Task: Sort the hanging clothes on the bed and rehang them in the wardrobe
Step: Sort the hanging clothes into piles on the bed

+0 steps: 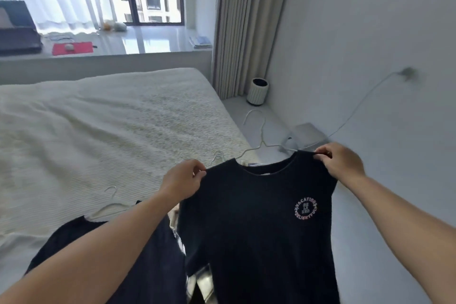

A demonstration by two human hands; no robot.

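I hold a black T-shirt with a round pink-and-white chest logo up in front of me, over the bed's right edge. My left hand pinches its left shoulder and my right hand pinches its right shoulder. A white wire hanger sticks up out of the neck opening. Under my left forearm another dark garment lies on the cream bedspread with a white hanger at its top. More hanger hooks show just behind the shirt. The wardrobe is out of view.
A white ribbed bin stands on the floor by the beige curtain. A grey box with a cable running up to a wall socket sits against the right wall. A window ledge with small items runs behind the bed.
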